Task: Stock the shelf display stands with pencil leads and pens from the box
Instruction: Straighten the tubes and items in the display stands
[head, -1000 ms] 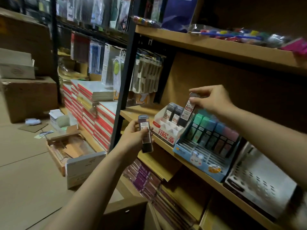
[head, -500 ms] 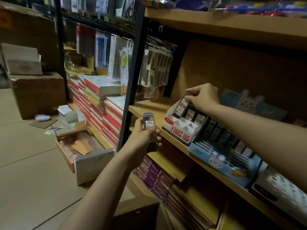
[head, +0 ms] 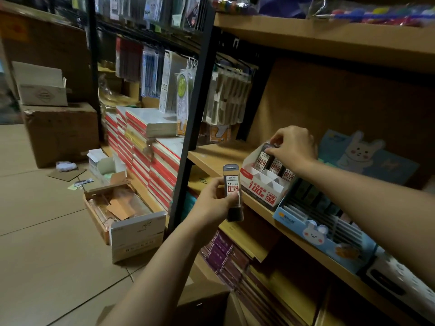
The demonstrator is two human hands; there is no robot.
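At far left, brown cartons (head: 61, 132) stand stacked on the tiled floor (head: 47, 231), their markings too dim to read, and an open box (head: 122, 215) of loose packaging lies on the floor beside a black shelf upright (head: 188, 147). Behind it, stacks of red-edged notebooks (head: 146, 147) sit under hanging blister packs whose contents are hard to make out. The left hand (head: 211, 203) grips a small stack of pencil lead cases (head: 233, 191) upright in front of the wooden shelf (head: 211, 156); only the front case's label shows, and how many lie behind it cannot be told. The right hand (head: 292, 147) reaches over the white and red display stand (head: 261, 184) on that shelf, its fingertips pinching the top of a lead case (head: 264, 156) in the stand's back row; the hand hides part of that row. Just right, a blue rabbit display stand (head: 324, 234) sits partly behind the right forearm. The shelf below is dark, its stock indistinct.
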